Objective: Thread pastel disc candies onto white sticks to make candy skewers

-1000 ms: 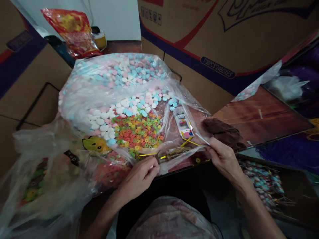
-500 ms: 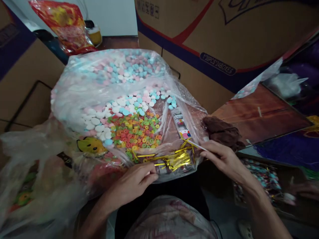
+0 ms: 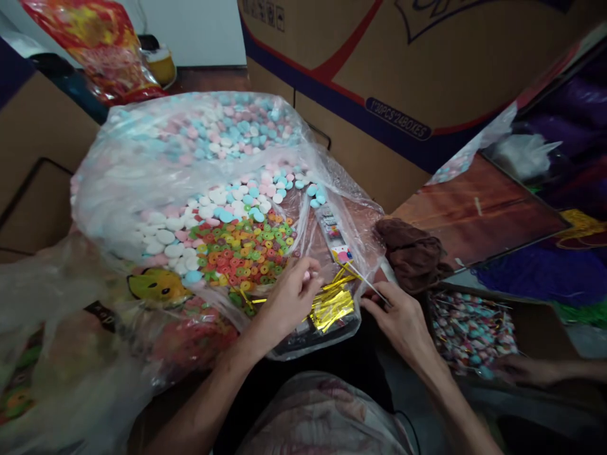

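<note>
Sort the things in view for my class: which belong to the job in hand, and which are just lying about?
Likely in the job:
white stick, in the right hand's grip
gold strips, beside the left hand
ring-shaped sweets
pastel sweets

Seemingly lying about:
brown cloth
red packet
large carton

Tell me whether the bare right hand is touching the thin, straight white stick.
Touching: the head view shows the thin white stick running in between the thumb and fingers of the right hand.
</note>
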`<state>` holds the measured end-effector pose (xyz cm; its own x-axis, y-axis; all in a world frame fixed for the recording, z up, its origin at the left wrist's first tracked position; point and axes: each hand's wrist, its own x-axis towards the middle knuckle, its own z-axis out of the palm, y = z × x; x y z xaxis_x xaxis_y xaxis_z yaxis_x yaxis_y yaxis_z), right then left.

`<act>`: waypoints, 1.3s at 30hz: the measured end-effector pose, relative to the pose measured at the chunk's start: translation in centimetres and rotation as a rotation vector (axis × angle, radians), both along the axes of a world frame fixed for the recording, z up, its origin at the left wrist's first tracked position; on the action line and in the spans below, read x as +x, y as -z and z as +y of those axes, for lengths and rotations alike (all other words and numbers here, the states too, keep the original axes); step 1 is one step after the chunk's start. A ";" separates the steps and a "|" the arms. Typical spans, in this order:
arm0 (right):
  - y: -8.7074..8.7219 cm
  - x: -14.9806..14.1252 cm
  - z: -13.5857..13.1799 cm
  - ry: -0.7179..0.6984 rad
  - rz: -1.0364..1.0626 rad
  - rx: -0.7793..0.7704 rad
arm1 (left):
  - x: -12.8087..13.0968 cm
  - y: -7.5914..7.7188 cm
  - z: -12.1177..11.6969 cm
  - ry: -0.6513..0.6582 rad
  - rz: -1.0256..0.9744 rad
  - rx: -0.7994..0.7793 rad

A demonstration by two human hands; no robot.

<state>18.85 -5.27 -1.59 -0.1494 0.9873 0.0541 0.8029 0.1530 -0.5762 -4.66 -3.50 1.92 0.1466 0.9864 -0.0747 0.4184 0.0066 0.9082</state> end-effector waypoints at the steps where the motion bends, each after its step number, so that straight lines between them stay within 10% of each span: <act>1: 0.1 -0.4 -0.1 0.006 -0.025 0.004 | 0.1 0.1 0.2 -0.005 -0.004 0.018; 13: -4.2 1.8 1.8 0.277 0.162 0.078 | -2.7 1.1 -0.8 -0.298 -0.387 -0.117; 17: -5.3 -1.2 2.8 0.147 0.396 0.013 | -3.2 0.8 -0.9 -0.383 -0.456 -0.127; 28: -3.0 -7.1 5.2 -0.056 0.049 0.077 | -5.0 1.1 -2.1 -0.489 -0.365 -0.119; 39: -1.6 -8.8 3.9 -0.150 0.302 0.064 | -5.0 0.4 0.6 -0.533 -0.427 -0.023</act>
<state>10.10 -1.33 -0.02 -0.2606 0.9487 0.1788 0.5629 0.2998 -0.7702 -9.63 -2.88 1.53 -0.3373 0.9308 -0.1405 -0.0423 0.1341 0.9901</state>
